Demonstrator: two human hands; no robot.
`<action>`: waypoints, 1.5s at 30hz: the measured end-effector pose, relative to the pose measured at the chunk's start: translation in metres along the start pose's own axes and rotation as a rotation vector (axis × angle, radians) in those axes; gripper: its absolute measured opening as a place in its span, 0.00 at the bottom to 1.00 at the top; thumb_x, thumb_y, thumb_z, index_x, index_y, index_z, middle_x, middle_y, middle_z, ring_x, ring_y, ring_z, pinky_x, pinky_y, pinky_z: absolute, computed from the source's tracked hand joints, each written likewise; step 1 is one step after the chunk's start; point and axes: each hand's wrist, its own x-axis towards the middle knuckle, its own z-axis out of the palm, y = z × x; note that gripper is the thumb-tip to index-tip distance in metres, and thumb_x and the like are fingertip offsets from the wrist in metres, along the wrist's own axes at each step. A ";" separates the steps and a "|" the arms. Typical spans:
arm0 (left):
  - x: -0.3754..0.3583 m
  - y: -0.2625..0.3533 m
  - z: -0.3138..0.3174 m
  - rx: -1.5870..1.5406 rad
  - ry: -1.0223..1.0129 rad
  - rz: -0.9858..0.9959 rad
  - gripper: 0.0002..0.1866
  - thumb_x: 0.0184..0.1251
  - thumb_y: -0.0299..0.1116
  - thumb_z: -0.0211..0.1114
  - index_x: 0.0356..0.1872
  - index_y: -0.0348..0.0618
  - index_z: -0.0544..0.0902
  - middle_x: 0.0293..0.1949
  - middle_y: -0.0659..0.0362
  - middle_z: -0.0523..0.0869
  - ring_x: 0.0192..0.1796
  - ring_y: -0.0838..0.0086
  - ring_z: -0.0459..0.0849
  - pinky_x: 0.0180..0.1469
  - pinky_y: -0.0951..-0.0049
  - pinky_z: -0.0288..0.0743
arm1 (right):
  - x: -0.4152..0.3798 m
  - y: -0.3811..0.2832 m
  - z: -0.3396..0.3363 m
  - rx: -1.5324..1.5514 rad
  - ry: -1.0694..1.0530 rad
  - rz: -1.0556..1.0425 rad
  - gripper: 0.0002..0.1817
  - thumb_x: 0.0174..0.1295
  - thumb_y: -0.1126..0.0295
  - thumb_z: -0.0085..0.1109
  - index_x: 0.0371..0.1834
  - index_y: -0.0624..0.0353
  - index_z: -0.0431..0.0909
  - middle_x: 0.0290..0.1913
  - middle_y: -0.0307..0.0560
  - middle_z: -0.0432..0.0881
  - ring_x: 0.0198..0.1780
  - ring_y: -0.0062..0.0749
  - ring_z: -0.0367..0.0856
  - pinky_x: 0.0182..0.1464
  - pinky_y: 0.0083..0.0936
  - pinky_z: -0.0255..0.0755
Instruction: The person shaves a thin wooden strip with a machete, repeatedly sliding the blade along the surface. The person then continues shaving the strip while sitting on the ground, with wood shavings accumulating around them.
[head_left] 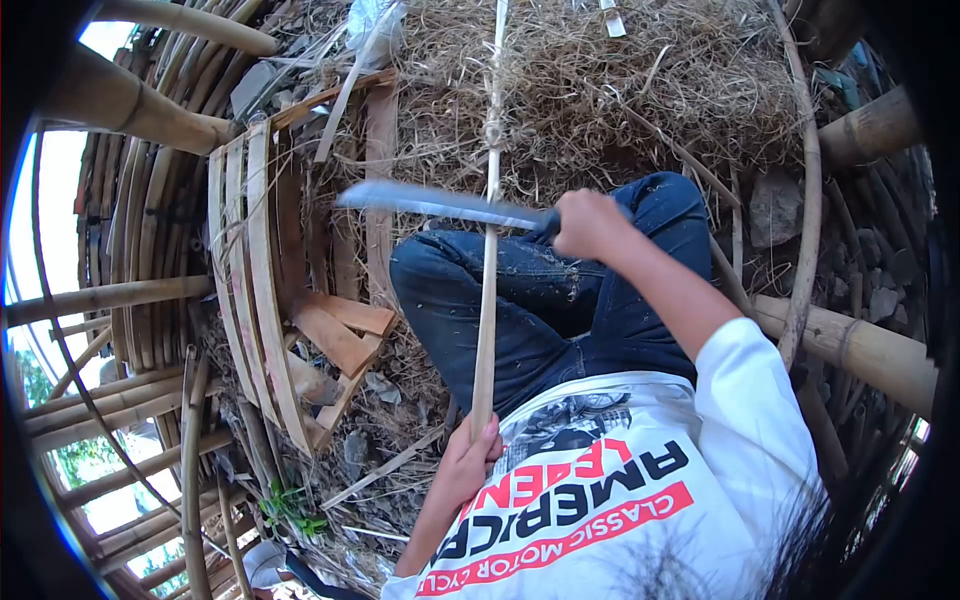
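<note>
Shavings [600,90]: heaped beyond the jeans [450,300].
Strip [488,300]: lengthwise over the jeans, near end pinched in the left hand [473,458].
Knife [440,204]: clenched in the right hand [590,226], crossing the strip, perhaps touching.

Bright daylight comes in through the gaps on the left, so bright it looks plain white. The round picture bends the poles [875,352] near its dark edges. The blade [440,203] is a bit blurry, while the shirt [590,490] looks clear.
</note>
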 end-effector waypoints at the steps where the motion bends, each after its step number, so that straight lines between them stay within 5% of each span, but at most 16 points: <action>1: 0.006 -0.005 0.001 0.028 -0.002 0.025 0.08 0.80 0.37 0.48 0.42 0.44 0.69 0.24 0.68 0.66 0.25 0.84 0.60 0.26 0.81 0.55 | 0.002 0.005 0.002 -0.019 0.052 -0.018 0.13 0.44 0.65 0.63 0.30 0.62 0.85 0.35 0.59 0.86 0.41 0.51 0.87 0.47 0.40 0.81; 5: 0.026 -0.018 0.001 -0.009 -0.072 0.143 0.08 0.80 0.36 0.48 0.41 0.44 0.69 0.23 0.68 0.65 0.25 0.85 0.59 0.26 0.81 0.53 | -0.011 -0.018 0.012 0.161 0.007 0.086 0.13 0.46 0.68 0.59 0.30 0.66 0.83 0.35 0.64 0.85 0.42 0.56 0.86 0.49 0.43 0.80; 13: 0.018 -0.002 0.001 -0.023 0.003 0.042 0.09 0.80 0.37 0.48 0.42 0.44 0.69 0.24 0.68 0.66 0.24 0.85 0.60 0.25 0.83 0.55 | -0.050 -0.052 0.016 0.010 -0.150 -0.292 0.12 0.40 0.65 0.64 0.27 0.61 0.85 0.34 0.59 0.86 0.40 0.50 0.87 0.45 0.40 0.80; 18: 0.000 -0.004 -0.004 -0.066 0.042 -0.083 0.10 0.80 0.39 0.49 0.41 0.44 0.70 0.24 0.69 0.67 0.24 0.86 0.60 0.25 0.83 0.54 | 0.024 0.020 -0.016 0.027 0.018 0.101 0.15 0.46 0.65 0.63 0.36 0.61 0.85 0.41 0.58 0.86 0.46 0.50 0.86 0.51 0.41 0.79; 20: 0.011 -0.010 0.005 0.075 -0.031 0.131 0.11 0.79 0.42 0.51 0.39 0.47 0.69 0.21 0.70 0.63 0.24 0.88 0.59 0.24 0.84 0.50 | 0.037 0.028 -0.012 -0.029 0.117 0.045 0.15 0.46 0.65 0.62 0.36 0.63 0.85 0.40 0.60 0.86 0.45 0.51 0.86 0.51 0.41 0.79; 25: 0.013 0.000 0.001 -0.044 -0.021 -0.015 0.10 0.80 0.41 0.48 0.42 0.45 0.70 0.23 0.69 0.65 0.23 0.88 0.57 0.23 0.84 0.49 | 0.003 -0.005 0.015 0.183 0.115 0.102 0.16 0.47 0.68 0.57 0.36 0.68 0.83 0.37 0.64 0.85 0.42 0.54 0.86 0.51 0.43 0.79; 34: 0.015 0.004 0.002 0.057 0.063 0.012 0.13 0.81 0.40 0.46 0.40 0.43 0.71 0.20 0.68 0.64 0.21 0.86 0.59 0.22 0.82 0.53 | -0.051 -0.043 0.021 -0.072 -0.156 -0.526 0.12 0.38 0.64 0.66 0.26 0.58 0.86 0.32 0.57 0.87 0.37 0.48 0.88 0.43 0.39 0.81; 37: 0.004 0.004 0.000 0.082 0.103 0.031 0.12 0.81 0.39 0.48 0.40 0.42 0.71 0.20 0.68 0.66 0.20 0.86 0.61 0.22 0.82 0.55 | 0.011 0.010 0.013 -0.148 0.048 -0.341 0.13 0.39 0.64 0.65 0.29 0.55 0.86 0.35 0.53 0.87 0.40 0.46 0.87 0.44 0.39 0.81; 40: 0.008 0.000 -0.002 -0.006 0.109 -0.026 0.10 0.80 0.38 0.49 0.40 0.43 0.71 0.20 0.69 0.66 0.20 0.86 0.62 0.21 0.82 0.57 | 0.045 0.046 -0.011 0.022 0.093 0.156 0.15 0.45 0.66 0.64 0.35 0.61 0.85 0.39 0.56 0.87 0.46 0.48 0.86 0.50 0.39 0.80; 45: 0.024 0.000 0.002 -0.006 0.029 0.074 0.10 0.80 0.38 0.49 0.39 0.44 0.71 0.21 0.69 0.66 0.19 0.86 0.60 0.20 0.82 0.54 | 0.018 0.011 0.010 0.120 0.144 0.108 0.16 0.47 0.65 0.61 0.36 0.65 0.83 0.41 0.63 0.85 0.44 0.53 0.86 0.49 0.42 0.80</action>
